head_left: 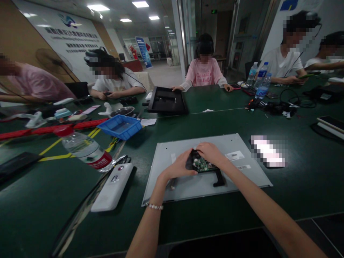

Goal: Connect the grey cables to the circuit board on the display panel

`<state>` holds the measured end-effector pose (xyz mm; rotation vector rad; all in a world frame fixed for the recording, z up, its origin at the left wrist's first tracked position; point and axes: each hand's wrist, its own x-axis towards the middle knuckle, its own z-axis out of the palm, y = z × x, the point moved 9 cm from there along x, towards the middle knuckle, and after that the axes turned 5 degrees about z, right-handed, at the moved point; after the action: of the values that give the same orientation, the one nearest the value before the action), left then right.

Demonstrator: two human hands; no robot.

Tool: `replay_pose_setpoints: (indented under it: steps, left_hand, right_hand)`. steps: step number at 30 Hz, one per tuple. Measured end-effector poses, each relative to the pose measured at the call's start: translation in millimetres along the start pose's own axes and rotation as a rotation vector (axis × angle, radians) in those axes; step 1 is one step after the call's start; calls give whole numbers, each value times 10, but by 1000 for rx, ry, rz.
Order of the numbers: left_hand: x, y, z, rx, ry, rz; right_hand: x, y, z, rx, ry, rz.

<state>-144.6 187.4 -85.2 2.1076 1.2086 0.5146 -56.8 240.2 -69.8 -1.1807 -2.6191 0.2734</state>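
Observation:
A grey metal panel [188,179] lies flat on the green table in front of me. On its middle sits a small black part with a green circuit board [202,165]. My left hand [179,166] curls around the board's left side. My right hand [211,152] covers its top and right side, fingers bent onto it. A black bracket [219,178] runs from under the board toward me. White stickers [235,155] sit on the panel just right of my hands.
A white oblong device [114,186], a tilted water bottle [84,148] and a blue bin [120,126] lie to my left. A black frame [167,100] sits farther back before a person in pink. Other people sit around the table; cables [279,105] and bottles [262,84] are at right.

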Motion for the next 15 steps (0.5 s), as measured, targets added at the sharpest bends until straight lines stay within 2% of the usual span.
replay_pose_setpoints:
  steps: [5,9,15]
  left_hand:
    - [-6,-23,5,3,-1,1]
    - [-11,-16,10,-3,-2,18]
    - [-25,-12,10,-34,11,13]
  right_hand:
    - [-1,58,-24,110,17,-12]
    - [-77,167,-170,141,71,-19]
    - [-436,658,-414,143,126,101]
